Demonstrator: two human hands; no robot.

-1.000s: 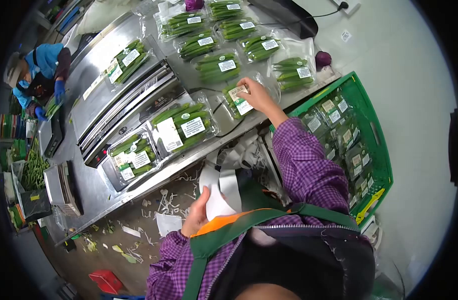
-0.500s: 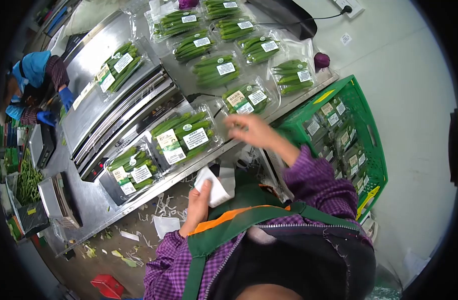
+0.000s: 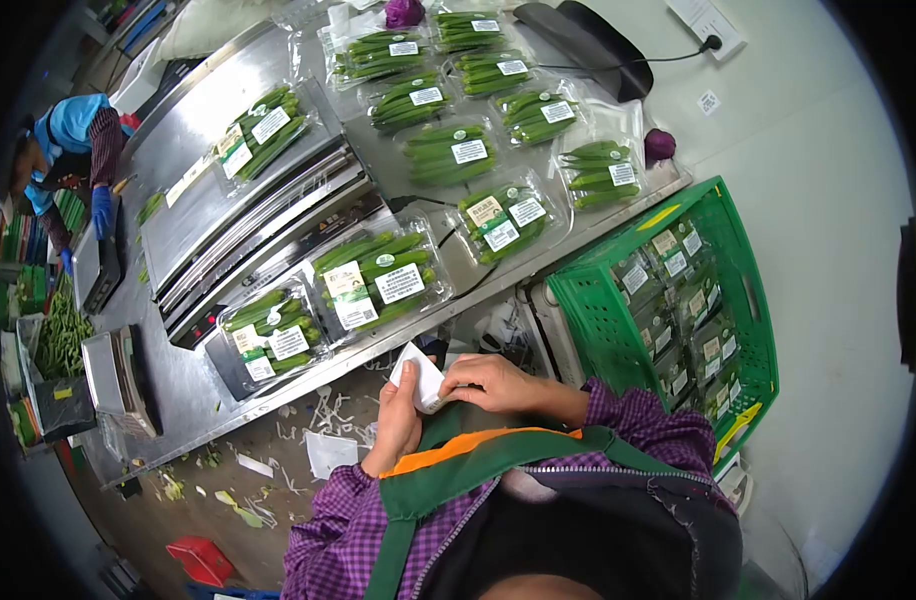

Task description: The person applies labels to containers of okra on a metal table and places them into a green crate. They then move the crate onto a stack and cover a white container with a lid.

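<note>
Right now I have both hands drawn in close to my chest, just above the green apron strap. My left hand (image 3: 396,420) is curled around a white strip of labels (image 3: 421,378), fingers closed on its lower edge, while my right hand (image 3: 491,383) meets it from the other side, with the fingertips pinched together on the strip's right corner. So the strip sits between the 2 hands, below the edge of the steel table (image 3: 418,330) and well apart from the packs on it. Nearest on that table is a large okra pack (image 3: 378,281) carrying 2 white stickers, with a smaller okra tray (image 3: 268,331) to its left, resting on the sealing machine (image 3: 248,235). Farther back I can see another labelled pack (image 3: 505,218) and rows of similar packs behind it. To my right stands a green crate (image 3: 618,330) with wrapped packs stacked inside. At the far left a co-worker in a blue top (image 3: 63,135) with blue gloves bends over a scale. White paper scraps litter the floor (image 3: 308,450) under the table.
</note>
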